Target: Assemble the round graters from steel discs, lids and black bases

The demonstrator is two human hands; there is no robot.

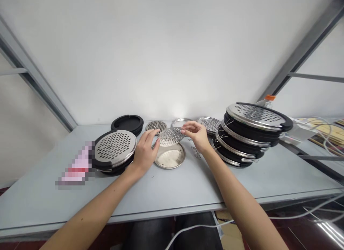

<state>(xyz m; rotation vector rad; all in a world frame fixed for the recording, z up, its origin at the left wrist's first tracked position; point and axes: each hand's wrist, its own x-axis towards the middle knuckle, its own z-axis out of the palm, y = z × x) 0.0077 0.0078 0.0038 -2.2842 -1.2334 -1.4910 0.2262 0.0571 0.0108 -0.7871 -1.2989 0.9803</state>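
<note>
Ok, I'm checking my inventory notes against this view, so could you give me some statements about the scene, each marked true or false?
1. The left hand and right hand both hold the perforated disc. True.
2. The taller stack is on the left. False: the taller stack is on the right.
3. The bottle cap is orange. True.
4. The round metal dish nearest the hands is full of holes. False: the dish has a mostly solid base.

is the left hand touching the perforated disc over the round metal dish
Touching. In the head view, the left hand has its fingers and thumb at the near-left edge of the perforated disc, with no gap showing between them.
</note>
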